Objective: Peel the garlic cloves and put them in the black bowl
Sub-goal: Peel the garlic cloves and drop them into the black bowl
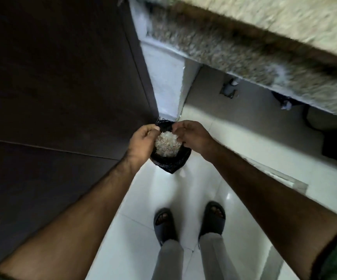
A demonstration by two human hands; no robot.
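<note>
Both forearms reached down over a bin (170, 162) lined in black and holding pale peels (167, 145). Left hand (143, 141) and right hand (194, 136) had curled fingers; what they held could not be told. No writing was readable.

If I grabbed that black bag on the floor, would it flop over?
Probably floppy: the black bag looks thin and crumpled. Probably light too, as it seems to hold papery white peels. It may sag or spill if tugged.
</note>
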